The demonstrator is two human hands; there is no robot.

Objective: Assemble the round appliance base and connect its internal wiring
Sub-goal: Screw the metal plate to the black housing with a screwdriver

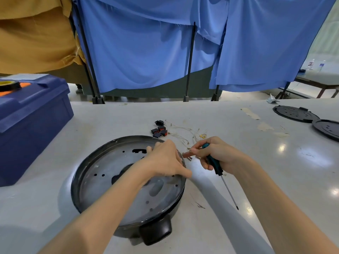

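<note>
one grip [165, 160] on base [91, 189] rim

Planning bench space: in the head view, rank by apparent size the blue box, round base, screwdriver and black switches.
Largest: round base and blue box, similar; box cropped, unranked.
Then screwdriver.
Smallest: black switches.

**2 hands meet, palms down**

2 bare forearms reach in from below and converge. The left hand [165, 160] lies palm down, knuckles bent, thumb stretched to the right; its fingertips are mostly hidden. The right hand [218, 154] curls round a screwdriver [217, 167], with thumb and forefinger extended toward the left hand.
</note>
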